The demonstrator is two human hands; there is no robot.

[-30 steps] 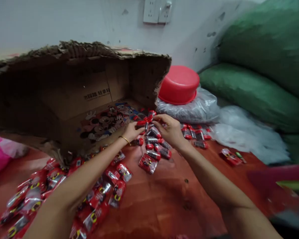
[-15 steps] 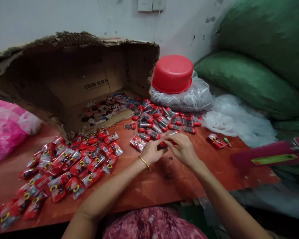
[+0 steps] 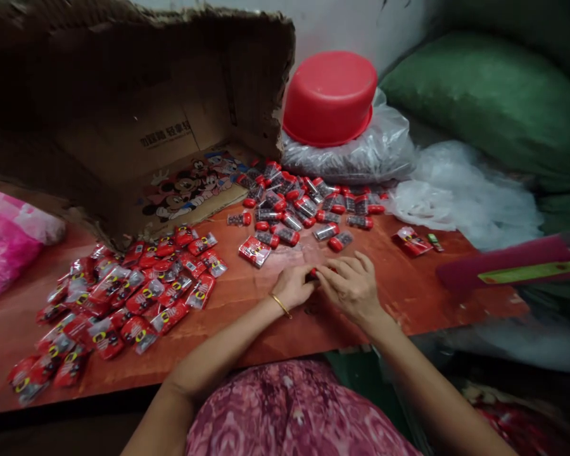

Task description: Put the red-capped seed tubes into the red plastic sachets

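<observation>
My left hand (image 3: 292, 285) and my right hand (image 3: 350, 285) meet over the red table (image 3: 408, 291), fingers pinched together on a small red item (image 3: 316, 272) that is mostly hidden. A gold bangle circles my left wrist. Just beyond my hands lies a heap of small clear vials with red caps (image 3: 294, 206). One red packet (image 3: 254, 251) lies near my left hand. To the left, several red packets (image 3: 123, 291) are spread over the table.
A torn cardboard box (image 3: 137, 120) lies open on its side at the back left. A red basin (image 3: 330, 98) sits upside down on a clear plastic bag. Green sacks (image 3: 494, 95) fill the right. A pink bag (image 3: 4, 244) lies far left.
My hands drew back from the vial heap towards the table's near edge with a small red item between them. The view tilted down.
</observation>
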